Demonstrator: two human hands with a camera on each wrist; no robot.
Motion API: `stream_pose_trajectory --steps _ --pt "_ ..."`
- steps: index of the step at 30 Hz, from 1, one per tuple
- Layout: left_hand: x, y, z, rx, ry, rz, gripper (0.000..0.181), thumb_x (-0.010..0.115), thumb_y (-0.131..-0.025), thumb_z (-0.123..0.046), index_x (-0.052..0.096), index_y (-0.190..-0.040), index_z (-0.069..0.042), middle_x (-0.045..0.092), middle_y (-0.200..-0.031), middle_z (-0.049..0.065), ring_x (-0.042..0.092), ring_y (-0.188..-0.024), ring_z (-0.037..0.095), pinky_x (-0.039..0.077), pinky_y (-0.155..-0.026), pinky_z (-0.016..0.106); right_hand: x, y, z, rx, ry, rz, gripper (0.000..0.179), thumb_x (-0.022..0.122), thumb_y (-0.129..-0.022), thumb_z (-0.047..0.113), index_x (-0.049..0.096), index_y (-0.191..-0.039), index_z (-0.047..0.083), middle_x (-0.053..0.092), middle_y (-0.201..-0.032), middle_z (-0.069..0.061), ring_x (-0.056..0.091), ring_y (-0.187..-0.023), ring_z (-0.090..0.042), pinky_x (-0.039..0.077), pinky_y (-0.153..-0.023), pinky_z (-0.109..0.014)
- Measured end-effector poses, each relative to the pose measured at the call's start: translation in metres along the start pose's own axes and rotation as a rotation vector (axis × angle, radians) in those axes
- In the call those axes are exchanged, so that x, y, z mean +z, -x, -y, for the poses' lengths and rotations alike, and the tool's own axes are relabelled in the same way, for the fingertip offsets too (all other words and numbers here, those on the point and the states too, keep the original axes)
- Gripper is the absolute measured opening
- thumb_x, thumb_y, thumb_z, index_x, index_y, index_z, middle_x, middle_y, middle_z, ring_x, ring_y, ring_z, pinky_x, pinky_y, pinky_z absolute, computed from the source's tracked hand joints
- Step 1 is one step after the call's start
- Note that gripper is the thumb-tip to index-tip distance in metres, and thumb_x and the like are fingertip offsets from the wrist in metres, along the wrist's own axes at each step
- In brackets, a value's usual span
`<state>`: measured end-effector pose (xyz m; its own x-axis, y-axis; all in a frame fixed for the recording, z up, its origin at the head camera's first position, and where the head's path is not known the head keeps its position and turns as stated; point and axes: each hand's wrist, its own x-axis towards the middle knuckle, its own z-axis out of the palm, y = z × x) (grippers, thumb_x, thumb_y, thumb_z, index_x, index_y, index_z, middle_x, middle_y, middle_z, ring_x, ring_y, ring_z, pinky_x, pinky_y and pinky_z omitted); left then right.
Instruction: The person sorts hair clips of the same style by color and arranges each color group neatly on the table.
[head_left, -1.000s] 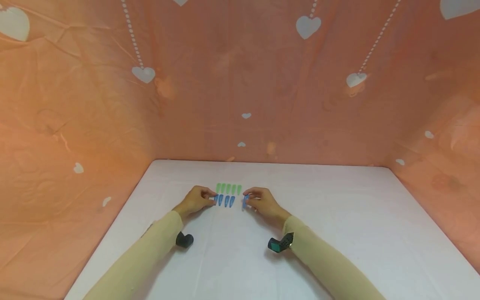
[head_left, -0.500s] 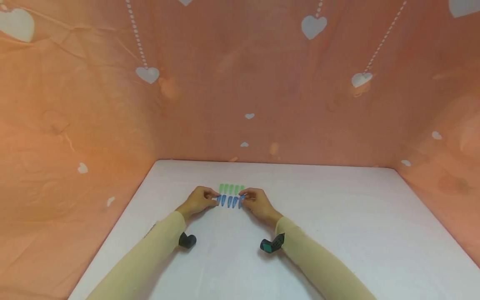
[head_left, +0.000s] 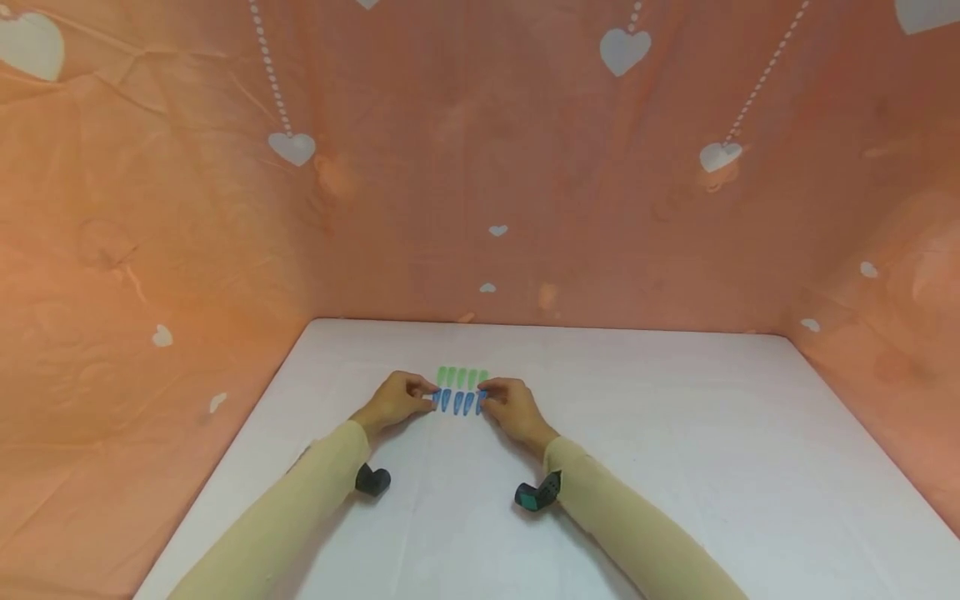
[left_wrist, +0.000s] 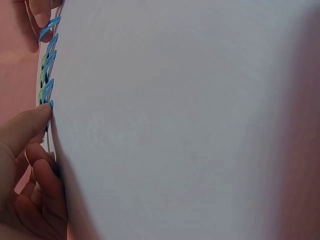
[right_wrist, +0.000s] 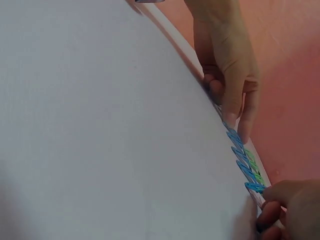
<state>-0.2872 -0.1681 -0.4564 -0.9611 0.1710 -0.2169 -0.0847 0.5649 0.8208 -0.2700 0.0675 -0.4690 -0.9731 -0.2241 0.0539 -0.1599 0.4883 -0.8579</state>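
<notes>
In the head view, several blue snap hair clips (head_left: 458, 403) lie side by side in a row on the white table. A matching row of green hair clips (head_left: 461, 377) lies just beyond them. My left hand (head_left: 392, 400) pinches the leftmost blue clip (head_left: 437, 398) between thumb and finger. At the row's other end, my right hand (head_left: 517, 410) holds the rightmost blue clip (head_left: 480, 405), partly covered by the fingertips. The right wrist view shows this clip (right_wrist: 255, 187) tilted, low over the table, at the right thumb's tip.
White cloth covers the table (head_left: 637, 450), which ends at a back edge below an orange curtain (head_left: 525, 167) with white hearts. Similar curtain hangs on both sides. A dark camera sits at the left wrist (head_left: 372, 480) and another at the right wrist (head_left: 537, 493).
My right hand has moved left, bringing its blue hair clip from apart to the right end of the blue row. My left hand has stayed at the leftmost clip.
</notes>
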Motion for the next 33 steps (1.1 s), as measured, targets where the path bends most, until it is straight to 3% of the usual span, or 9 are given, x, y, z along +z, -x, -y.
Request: stream_pose_trajectory --steps 5,7,9,11,13,25,33 --pt "-0.0015 -0.0005 0.0008 -0.005 0.002 0.005 0.029 0.075 -0.089 -0.009 0.074 -0.118 -0.005 0.048 -0.076 0.001 0.047 -0.079 0.016 0.038 -0.071 0.028 0.0019 -0.0007 0.0026 -0.008 0.036 0.000 0.033 0.064 -0.090 0.000 0.069 -0.123 -0.002 0.072 -0.117 -0.019 0.064 -0.081 -0.017 0.051 -0.073 -0.029" --pt "-0.0023 -0.0015 0.0015 -0.007 0.004 0.007 0.029 0.076 -0.088 -0.009 0.074 -0.117 -0.004 0.048 -0.075 0.001 0.046 -0.078 0.016 0.038 -0.071 0.028 0.0027 -0.0013 0.0039 -0.002 0.051 -0.007 0.033 0.064 -0.091 0.001 0.069 -0.123 -0.001 0.071 -0.120 -0.018 0.065 -0.086 -0.020 0.052 -0.076 -0.031" --pt "-0.0027 -0.0023 0.0021 -0.006 0.004 0.011 0.029 0.076 -0.089 -0.009 0.074 -0.117 -0.004 0.048 -0.075 0.001 0.046 -0.079 0.016 0.038 -0.071 0.029 0.0035 -0.0015 0.0042 -0.008 0.064 -0.013 0.033 0.064 -0.090 0.001 0.070 -0.123 -0.001 0.070 -0.123 -0.019 0.068 -0.102 -0.027 0.053 -0.092 -0.040" --pt "-0.0028 -0.0032 0.0025 -0.005 0.002 0.009 0.029 0.076 -0.088 -0.010 0.074 -0.117 -0.005 0.048 -0.075 0.001 0.046 -0.080 0.016 0.038 -0.072 0.029 0.0044 -0.0017 0.0040 -0.018 0.085 -0.023 0.033 0.063 -0.090 0.001 0.070 -0.122 -0.001 0.070 -0.125 -0.019 0.063 -0.121 -0.032 0.046 -0.108 -0.047" --pt "-0.0026 -0.0040 0.0027 -0.004 0.000 0.009 0.029 0.076 -0.088 -0.010 0.074 -0.117 -0.005 0.048 -0.075 0.001 0.047 -0.081 0.017 0.038 -0.073 0.029 0.0050 -0.0017 0.0040 -0.019 0.092 -0.029 0.033 0.064 -0.089 0.001 0.071 -0.121 -0.001 0.070 -0.124 -0.019 0.059 -0.128 -0.036 0.041 -0.113 -0.050" --pt "-0.0007 -0.0033 0.0001 0.018 0.003 0.004 0.031 0.077 -0.088 -0.008 0.073 -0.118 -0.002 0.048 -0.075 0.000 0.046 -0.079 0.015 0.037 -0.070 0.027 0.0059 0.0004 0.0068 0.000 0.097 -0.049 0.030 0.064 -0.087 0.001 0.072 -0.115 -0.001 0.070 -0.122 -0.020 0.060 -0.124 -0.036 0.041 -0.112 -0.051" --pt "0.0001 -0.0023 -0.0008 0.016 0.007 -0.001 0.030 0.076 -0.088 -0.007 0.074 -0.117 -0.002 0.047 -0.074 0.000 0.045 -0.077 0.015 0.037 -0.069 0.027 0.0057 0.0003 0.0065 0.020 0.112 -0.052 0.028 0.066 -0.088 0.003 0.072 -0.115 0.001 0.070 -0.121 -0.018 0.063 -0.113 -0.030 0.045 -0.108 -0.049"
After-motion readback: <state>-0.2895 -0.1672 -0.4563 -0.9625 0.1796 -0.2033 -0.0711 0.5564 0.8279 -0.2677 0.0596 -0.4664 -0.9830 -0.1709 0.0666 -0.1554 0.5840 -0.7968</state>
